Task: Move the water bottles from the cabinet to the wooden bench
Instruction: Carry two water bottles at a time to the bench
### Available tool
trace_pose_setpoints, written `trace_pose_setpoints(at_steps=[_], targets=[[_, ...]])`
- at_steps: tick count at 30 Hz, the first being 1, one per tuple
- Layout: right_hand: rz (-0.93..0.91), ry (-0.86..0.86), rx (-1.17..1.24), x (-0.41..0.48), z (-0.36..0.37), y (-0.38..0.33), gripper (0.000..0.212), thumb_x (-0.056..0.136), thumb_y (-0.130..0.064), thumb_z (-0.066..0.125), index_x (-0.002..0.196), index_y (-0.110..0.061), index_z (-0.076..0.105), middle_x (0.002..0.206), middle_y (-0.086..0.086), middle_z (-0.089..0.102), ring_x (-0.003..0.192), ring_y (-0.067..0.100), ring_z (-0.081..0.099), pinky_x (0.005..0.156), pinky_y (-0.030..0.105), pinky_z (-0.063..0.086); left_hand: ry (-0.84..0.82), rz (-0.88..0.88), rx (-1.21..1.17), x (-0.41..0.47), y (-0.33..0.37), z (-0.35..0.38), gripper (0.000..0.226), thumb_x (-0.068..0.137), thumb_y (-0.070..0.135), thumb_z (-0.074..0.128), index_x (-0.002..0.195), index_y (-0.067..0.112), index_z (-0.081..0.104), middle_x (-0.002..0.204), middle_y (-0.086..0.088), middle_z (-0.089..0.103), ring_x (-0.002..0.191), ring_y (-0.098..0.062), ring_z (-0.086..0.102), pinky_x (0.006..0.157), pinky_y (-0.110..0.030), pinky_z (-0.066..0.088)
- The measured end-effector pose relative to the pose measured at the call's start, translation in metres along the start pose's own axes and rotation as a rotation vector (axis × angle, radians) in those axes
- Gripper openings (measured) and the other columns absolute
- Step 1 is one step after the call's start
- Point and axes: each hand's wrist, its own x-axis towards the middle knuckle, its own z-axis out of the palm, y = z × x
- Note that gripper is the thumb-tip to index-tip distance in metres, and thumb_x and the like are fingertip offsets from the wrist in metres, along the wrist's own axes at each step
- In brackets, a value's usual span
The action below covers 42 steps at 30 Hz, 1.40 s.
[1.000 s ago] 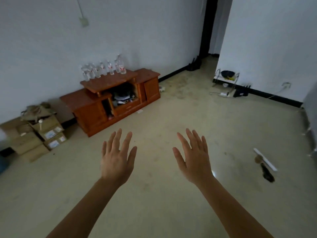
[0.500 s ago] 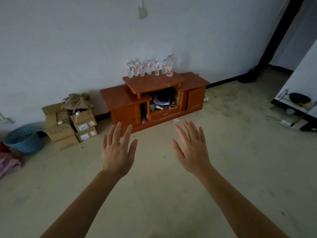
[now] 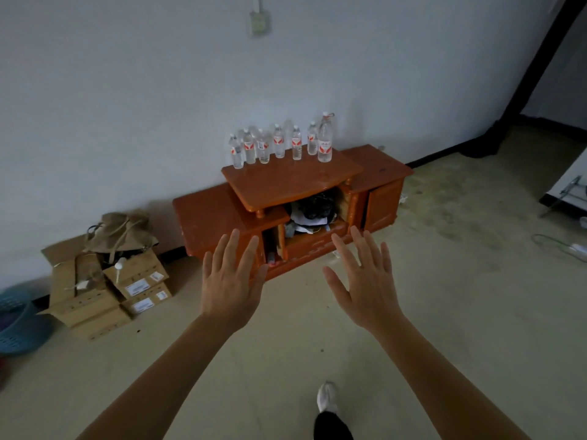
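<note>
Ahead, the water bottles (image 3: 279, 144) stand upright in a loose row along the back edge of the cabinet (image 3: 292, 183), against the pale wall. They are clear plastic with red-and-white labels and white caps; the one at the right end is taller than the rest. The cabinet is glossy reddish-brown wood with a curved raised top on small turned posts, and its open middle compartment is stuffed with papers and dark clutter. Creased cardboard boxes (image 3: 95, 293) sit to its left under a limp tan bag (image 3: 122, 231). My left hand (image 3: 232, 284) and right hand (image 3: 365, 281) reach forward, backs up, fingers straight and spread, holding nothing, well short of the bottles.
</note>
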Motion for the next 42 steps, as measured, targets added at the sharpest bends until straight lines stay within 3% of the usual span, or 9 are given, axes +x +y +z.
trace_pose_setpoints(at_steps=[4, 9, 15, 20, 31, 37, 42], targets=[[-0.02, -0.014, 0.05, 0.125, 0.065, 0.041, 0.063, 0.104, -0.061, 0.032, 0.159, -0.032, 0.024, 0.167, 0.01, 0.02, 0.155, 0.032, 0.014, 0.124, 0.056, 0.01, -0.025, -0.029, 0.055, 0.129, -0.018, 0.04, 0.065, 0.099, 0.062, 0.013, 0.156, 0.03, 0.022, 0.166, -0.008, 0.016, 0.154, -0.029, 0.01, 0.121, -0.057, 0.015], [-0.037, -0.018, 0.108, 0.277, 0.11, 0.067, 0.063, 0.103, -0.06, 0.036, 0.157, -0.029, 0.032, 0.164, 0.014, 0.027, 0.152, 0.038, 0.022, 0.119, 0.063, 0.021, 0.003, -0.109, 0.051, 0.266, -0.036, 0.053, 0.065, 0.099, 0.061, 0.013, 0.157, 0.033, 0.017, 0.168, -0.004, 0.009, 0.154, -0.027, 0.005, 0.123, -0.055, 0.011], [-0.106, -0.075, 0.101, 0.426, 0.178, 0.07, 0.064, 0.103, -0.056, 0.043, 0.16, -0.034, 0.023, 0.166, 0.013, 0.021, 0.152, 0.039, 0.019, 0.121, 0.061, 0.018, -0.001, -0.192, 0.039, 0.396, -0.102, 0.085, 0.068, 0.097, 0.065, 0.01, 0.157, 0.032, 0.018, 0.167, -0.005, 0.012, 0.154, -0.028, 0.007, 0.123, -0.054, 0.012], [-0.07, -0.152, 0.05, 0.515, 0.259, 0.082, 0.067, 0.102, -0.061, 0.036, 0.161, -0.036, 0.013, 0.168, 0.012, 0.012, 0.154, 0.037, 0.013, 0.122, 0.06, 0.014, -0.076, -0.204, -0.015, 0.496, -0.167, 0.148, 0.07, 0.096, 0.067, 0.006, 0.158, 0.033, 0.007, 0.168, -0.003, 0.005, 0.154, -0.026, 0.002, 0.123, -0.051, 0.009], [0.104, -0.271, 0.062, 0.73, 0.391, 0.087, 0.083, 0.097, -0.062, 0.047, 0.159, -0.044, -0.005, 0.169, 0.01, -0.006, 0.155, 0.037, 0.002, 0.121, 0.057, 0.011, -0.172, -0.234, -0.22, 0.746, -0.298, 0.225, 0.079, 0.098, 0.056, 0.043, 0.159, 0.022, 0.007, 0.167, -0.012, 0.009, 0.153, -0.033, 0.012, 0.12, -0.052, 0.022], [0.154, -0.337, 0.198, 0.817, 0.482, 0.117, 0.089, 0.096, -0.064, 0.05, 0.157, -0.046, -0.012, 0.17, 0.008, -0.009, 0.156, 0.034, 0.001, 0.123, 0.058, 0.017, -0.211, -0.403, -0.324, 0.827, -0.333, 0.302, 0.093, 0.093, 0.061, 0.047, 0.158, 0.02, -0.006, 0.167, -0.013, 0.005, 0.153, -0.032, 0.009, 0.121, -0.051, 0.023], [0.208, -0.398, 0.404, 0.878, 0.59, 0.138, 0.092, 0.095, -0.065, 0.052, 0.158, -0.044, -0.012, 0.169, 0.001, -0.016, 0.156, 0.027, -0.003, 0.115, 0.047, 0.014, -0.148, -0.588, -0.421, 0.876, -0.352, 0.382, 0.1, 0.091, 0.058, 0.057, 0.156, 0.028, -0.014, 0.168, -0.008, 0.004, 0.153, -0.03, 0.013, 0.118, -0.053, 0.027]])
